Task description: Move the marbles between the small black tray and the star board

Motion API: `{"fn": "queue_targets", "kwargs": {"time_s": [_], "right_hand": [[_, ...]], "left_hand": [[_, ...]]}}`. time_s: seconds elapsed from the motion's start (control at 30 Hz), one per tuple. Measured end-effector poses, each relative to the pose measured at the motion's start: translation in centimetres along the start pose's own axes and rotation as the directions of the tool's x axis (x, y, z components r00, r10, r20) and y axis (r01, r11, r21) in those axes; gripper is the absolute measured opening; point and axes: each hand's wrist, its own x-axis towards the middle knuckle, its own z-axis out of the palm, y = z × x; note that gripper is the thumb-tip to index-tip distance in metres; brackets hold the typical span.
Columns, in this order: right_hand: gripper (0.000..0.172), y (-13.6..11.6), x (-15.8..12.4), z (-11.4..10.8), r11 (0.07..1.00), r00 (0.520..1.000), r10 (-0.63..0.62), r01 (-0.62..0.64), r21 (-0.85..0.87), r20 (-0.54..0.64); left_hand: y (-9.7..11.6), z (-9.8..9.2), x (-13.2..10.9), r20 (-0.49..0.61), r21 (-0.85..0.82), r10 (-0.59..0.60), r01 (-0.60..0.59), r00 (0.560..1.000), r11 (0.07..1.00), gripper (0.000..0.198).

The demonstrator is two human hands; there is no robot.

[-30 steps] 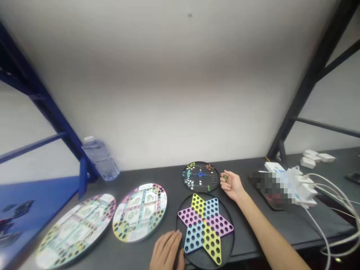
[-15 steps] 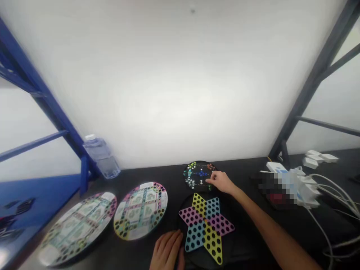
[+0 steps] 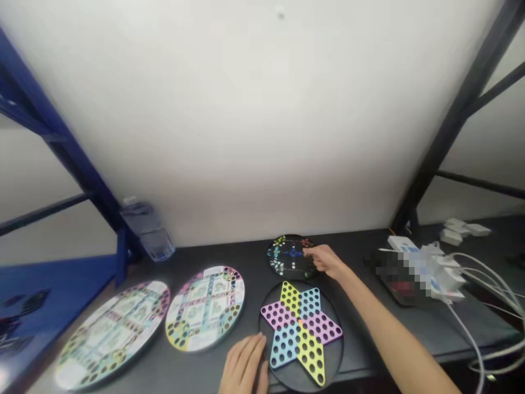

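Note:
At the back of the black table, near the wall, lies a black round tray point(image 3: 292, 268) with small coloured pieces in groups: green, teal, white, blue and reddish. My right hand point(image 3: 328, 260) reaches over its right side, thumb and fingers pinched together; anything between the fingertips is too small to make out. Closer to me is a round Chinese checkers board point(image 3: 298, 328) with a star of yellow, blue and pink points full of dark holes. My left hand point(image 3: 245, 364) lies with fingers outstretched at that board's left edge.
Two round printed game boards point(image 3: 207, 309) lie to the left. A clear bottle point(image 3: 151, 232) leans by the blue frame post point(image 3: 102, 191). On the right are a power strip with white plugs and cables point(image 3: 445, 273), a partly blurred dark device point(image 3: 396, 282) and small white boxes point(image 3: 459, 230).
My right hand has shifted slightly up and right over the tray, from its middle to its right side. My left hand is nearly where it was. The picture's brightness has changed.

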Motion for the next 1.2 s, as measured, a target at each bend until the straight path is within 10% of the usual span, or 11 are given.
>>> {"fn": "queue_targets", "kwargs": {"time_s": [0.13,0.3,0.43,0.57,0.7,0.93,1.07,1.2], "right_hand": [[0.021,0.1,-0.4,-1.5,0.846,0.993,0.029,-0.086,0.526,0.115],[0.023,0.8,-0.6,-1.9,0.759,0.981,0.016,-0.136,0.636,0.191],[0.041,1.4,-0.5,-0.8,0.883,0.999,0.018,-0.032,0.468,0.033],[0.052,1.3,-1.2,-0.1,0.957,0.970,-0.223,0.200,-0.209,-0.094],[0.046,-0.3,-2.8,0.1,0.552,0.948,-0.283,0.288,-0.783,0.150],[0.037,-1.8,-4.2,2.1,0.067,0.944,-0.151,0.306,-0.950,0.293],[0.029,-1.5,-3.4,2.2,0.149,0.954,-0.144,0.284,-0.947,0.263],[0.032,-1.2,-2.8,1.0,0.640,0.973,-0.134,0.229,-0.733,0.186]], "left_hand": [[-0.1,-0.1,0.0,-0.001,-0.035,-0.068,0.068,0.998,0.997,0.040],[-0.2,-0.1,0.0,0.008,-0.036,-0.092,0.092,0.996,0.995,0.038],[-0.2,-0.1,-0.1,0.030,-0.012,-0.073,0.073,0.997,0.997,0.037],[-0.1,-0.1,0.0,0.040,-0.026,-0.081,0.082,0.996,0.996,0.033],[-0.4,-0.5,0.7,0.094,-0.083,-0.142,0.150,0.985,0.985,0.031],[-1.4,-1.0,2.1,0.192,-0.196,-0.314,0.350,0.930,0.916,0.032],[-1.5,-1.3,2.3,0.219,-0.262,-0.331,0.382,0.918,0.886,0.030],[-1.4,-1.4,2.2,0.188,-0.302,-0.365,0.408,0.912,0.862,0.030]]}}
